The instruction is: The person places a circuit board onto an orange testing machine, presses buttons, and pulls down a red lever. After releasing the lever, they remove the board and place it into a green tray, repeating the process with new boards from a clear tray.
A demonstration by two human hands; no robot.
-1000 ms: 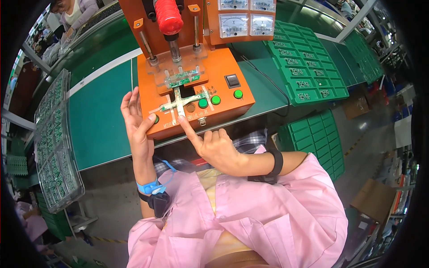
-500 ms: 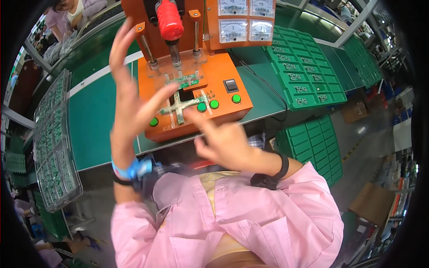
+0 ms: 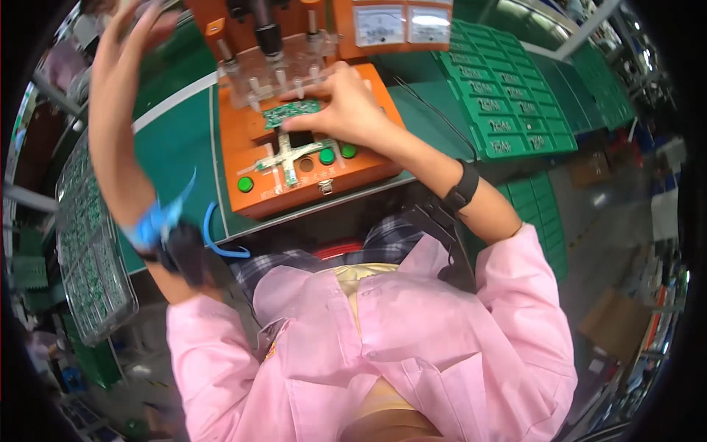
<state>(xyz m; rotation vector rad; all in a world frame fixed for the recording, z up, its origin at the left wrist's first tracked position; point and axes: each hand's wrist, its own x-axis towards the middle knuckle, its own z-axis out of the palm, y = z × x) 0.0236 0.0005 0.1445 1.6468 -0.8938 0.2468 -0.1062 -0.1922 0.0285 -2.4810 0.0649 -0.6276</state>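
Your right hand [image 3: 345, 103] reaches in beneath the clear acrylic plate [image 3: 294, 62], thumb and index finger straddling the right end of the green circuit board [image 3: 283, 112] on top of the orange test fixture [image 3: 368, 171]. The finger gap is narrow, but you cannot tell here whether the board is really pinched. Your left hand [image 3: 136, 40] is up at the top left, well apart from the fixture; it is blurred and cut off by the view, so its grip cannot be told.

Overhead, your right hand has little room: the acrylic plate and its pins sit just above and beyond your fingers. The fixture's front stands near the bench's front edge. To your left, green benchtop [image 3: 180, 144] runs between the fixture and the clear plastic tray [image 3: 121, 318]; to your right, a strip carrying a black cable [image 3: 442, 121] separates the fixture from the green compartment tray [image 3: 556, 118].

Printed characters run along the fixture's front, left of the metal latch [image 3: 325, 186]. The panel meters [image 3: 379, 26] bear markings too small to make out.
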